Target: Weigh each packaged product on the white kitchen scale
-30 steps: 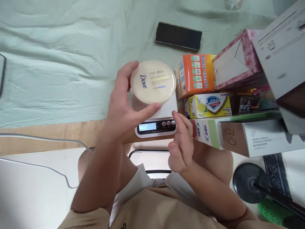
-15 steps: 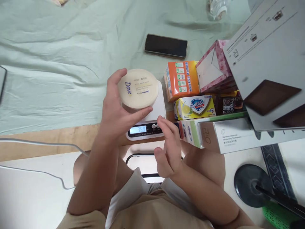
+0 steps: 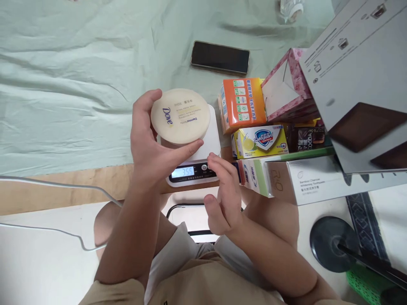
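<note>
A round cream-coloured Dove body cream jar (image 3: 182, 120) is gripped at its left side by my left hand (image 3: 151, 146), fingers around the far rim and thumb along the near side. The jar sits over the white platform of a digital kitchen scale (image 3: 208, 142); whether they touch I cannot tell. Its lit display (image 3: 183, 172) seems to read 355. My right hand (image 3: 225, 192) holds nothing, its fingers extended and thumb apart. Those fingertips are at the scale's front panel beside the buttons; contact is unclear.
A phone (image 3: 220, 57) lies on the green cloth (image 3: 95, 63). Right of the scale stand an orange soap pack (image 3: 243, 103), a yellow Safeguard box (image 3: 260, 142), a toothpaste box (image 3: 318, 180), a pink-edged box (image 3: 282, 91) and a large grey box (image 3: 359, 80). A cable (image 3: 63, 183) crosses at left.
My left hand and the jar have shifted slightly left, and the jar looks a little more tilted. The display reading went from about 359 to 355. My right hand has barely moved.
</note>
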A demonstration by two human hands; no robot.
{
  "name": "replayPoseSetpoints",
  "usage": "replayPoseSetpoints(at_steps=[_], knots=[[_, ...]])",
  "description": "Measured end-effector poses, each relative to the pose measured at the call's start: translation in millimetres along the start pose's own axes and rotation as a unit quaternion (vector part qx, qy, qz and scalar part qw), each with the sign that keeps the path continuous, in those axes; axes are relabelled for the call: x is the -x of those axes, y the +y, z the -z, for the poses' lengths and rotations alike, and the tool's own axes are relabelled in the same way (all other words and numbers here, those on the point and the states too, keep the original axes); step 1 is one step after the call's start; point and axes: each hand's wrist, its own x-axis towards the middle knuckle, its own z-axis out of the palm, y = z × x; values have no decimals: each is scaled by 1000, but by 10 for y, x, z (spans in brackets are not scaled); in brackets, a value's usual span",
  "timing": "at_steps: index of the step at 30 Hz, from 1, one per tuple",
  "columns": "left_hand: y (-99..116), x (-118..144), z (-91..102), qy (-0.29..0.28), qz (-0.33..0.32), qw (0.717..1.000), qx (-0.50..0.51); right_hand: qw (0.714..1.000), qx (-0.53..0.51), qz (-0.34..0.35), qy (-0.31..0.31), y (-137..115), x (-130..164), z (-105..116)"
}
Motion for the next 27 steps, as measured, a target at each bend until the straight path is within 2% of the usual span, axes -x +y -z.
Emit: replayPoseSetpoints(at_steps=[3, 5, 10, 12, 14, 19, 23, 25, 27], knots=[[-97, -51, 99, 48, -64, 997, -5, 1000, -9, -1, 6, 6, 8, -35], [-198, -110, 236, 94, -108, 990, -1, 1000, -11, 1, 3, 7, 15, -71], [-419, -171, 769, 173, -162, 971, -34, 999, -26, 29, -11, -14, 46, -203], [-498, -138, 1018, 200, -137, 969, -49, 998, -33, 43, -23, -29, 68, -255], [-598, -95, 1280, 237, -80, 965, -71, 997, -32, 58, -37, -43, 102, -299], [-897, -17, 1883, 323, 53, 932, -154, 994, -17, 54, -90, -109, 220, -421], [-1002, 58, 2126, 359, 102, 917, -141, 990, -7, 25, -136, -311, 191, -657], [-1031, 99, 2196, 369, 124, 913, -125, 986, 5, 18, -164, -457, 84, -878], [-1078, 139, 2274, 380, 138, 906, -121, 981, 7, 0, -193, -586, -85, -1189]])
